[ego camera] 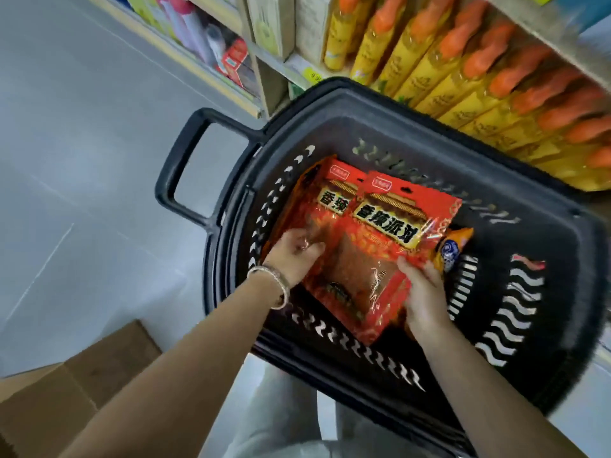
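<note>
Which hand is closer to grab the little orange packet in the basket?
The right hand, probably. It holds the front red packet at the edge right beside the orange packet. The left hand is on the far side of that red packet.

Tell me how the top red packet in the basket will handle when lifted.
The top red packet probably flexes: it is a film pouch, creased where the left hand and right hand grip its edges. Its glossy film glints, so it may slip. It lies flat, so rolling seems unlikely.
</note>
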`<action>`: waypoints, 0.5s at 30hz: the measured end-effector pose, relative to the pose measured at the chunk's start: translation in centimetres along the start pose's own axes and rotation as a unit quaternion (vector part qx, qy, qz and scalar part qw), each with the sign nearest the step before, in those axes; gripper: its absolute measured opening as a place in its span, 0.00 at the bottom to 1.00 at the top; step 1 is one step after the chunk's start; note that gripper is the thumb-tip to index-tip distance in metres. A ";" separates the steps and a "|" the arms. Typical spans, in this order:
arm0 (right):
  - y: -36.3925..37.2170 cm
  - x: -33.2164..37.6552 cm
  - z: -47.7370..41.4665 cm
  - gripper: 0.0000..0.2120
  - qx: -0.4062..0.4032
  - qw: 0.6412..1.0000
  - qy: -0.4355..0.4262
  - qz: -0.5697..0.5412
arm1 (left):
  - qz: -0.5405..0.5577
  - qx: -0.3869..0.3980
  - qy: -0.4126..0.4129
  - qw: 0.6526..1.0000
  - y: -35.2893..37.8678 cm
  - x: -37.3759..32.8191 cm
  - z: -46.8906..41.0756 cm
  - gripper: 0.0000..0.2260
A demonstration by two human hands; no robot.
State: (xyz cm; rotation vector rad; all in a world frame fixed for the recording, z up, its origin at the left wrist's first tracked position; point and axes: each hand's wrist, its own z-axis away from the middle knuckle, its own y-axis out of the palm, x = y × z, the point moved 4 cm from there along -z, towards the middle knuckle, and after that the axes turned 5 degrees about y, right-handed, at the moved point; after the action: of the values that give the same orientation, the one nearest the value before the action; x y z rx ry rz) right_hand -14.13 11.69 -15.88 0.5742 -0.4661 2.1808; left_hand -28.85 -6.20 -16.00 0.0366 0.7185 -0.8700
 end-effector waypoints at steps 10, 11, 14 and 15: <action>4.3 0.0 -1.8 0.28 0.075 0.992 0.088 0.053 | -0.152 -0.002 0.042 0.987 -3.9 -2.2 0.5 0.14; 4.1 -0.5 -2.8 0.27 0.013 0.994 0.081 0.071 | -0.199 0.003 0.052 0.979 -3.7 -2.2 0.8 0.14; 3.7 -2.1 -5.3 0.19 -0.104 0.990 0.073 0.065 | -0.258 -0.015 0.059 0.964 -2.9 -1.2 1.4 0.11; 3.7 -2.6 -6.0 0.17 -0.118 0.987 0.076 0.082 | -0.247 -0.027 0.062 0.967 -2.8 -0.7 1.5 0.10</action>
State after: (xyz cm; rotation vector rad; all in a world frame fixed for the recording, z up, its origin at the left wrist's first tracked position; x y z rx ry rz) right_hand -17.07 10.89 -22.75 0.2450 -0.6965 2.2627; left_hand -30.27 -7.99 -13.71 -0.1442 0.8851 -1.3334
